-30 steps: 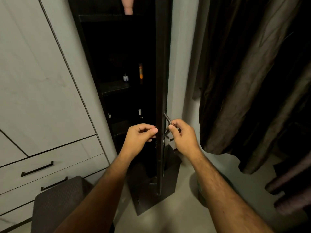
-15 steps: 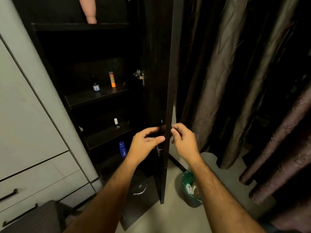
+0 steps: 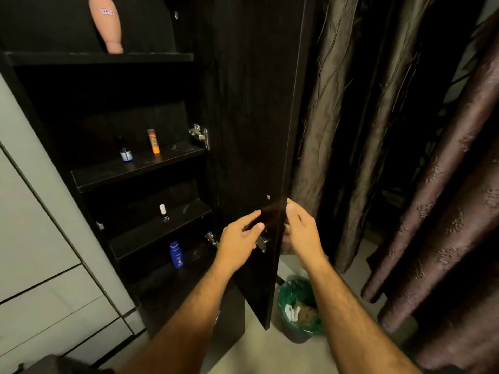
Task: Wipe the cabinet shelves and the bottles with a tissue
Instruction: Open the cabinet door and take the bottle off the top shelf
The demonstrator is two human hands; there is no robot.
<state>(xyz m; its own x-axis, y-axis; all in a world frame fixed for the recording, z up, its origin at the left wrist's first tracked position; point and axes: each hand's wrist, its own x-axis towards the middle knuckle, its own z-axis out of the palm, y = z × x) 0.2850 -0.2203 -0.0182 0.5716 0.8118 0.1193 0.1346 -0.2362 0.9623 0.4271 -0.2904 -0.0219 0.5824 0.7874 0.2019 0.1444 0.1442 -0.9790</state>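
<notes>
Head view: dark cabinet (image 3: pixel 108 76) in dim room, small bottles (image 3: pixel 176 255) on its shelves, brown curtain (image 3: pixel 405 157) at right. Left hand (image 3: pixel 239 238) rests relaxed on door (image 3: pixel 251 130) inner face; right hand (image 3: pixel 302 233) curls round its edge. Door swung wider than 0.5 s ago

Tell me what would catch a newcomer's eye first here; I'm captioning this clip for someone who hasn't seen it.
The tall dark cabinet door stands open mid-frame, with the left hand on its inner face and the right hand at its outer edge. Small bright bottles dot the black shelves: an orange tube, a blue bottle lower down, a pink bottle on top. A green-lined bin sits on the floor by the curtains.
</notes>
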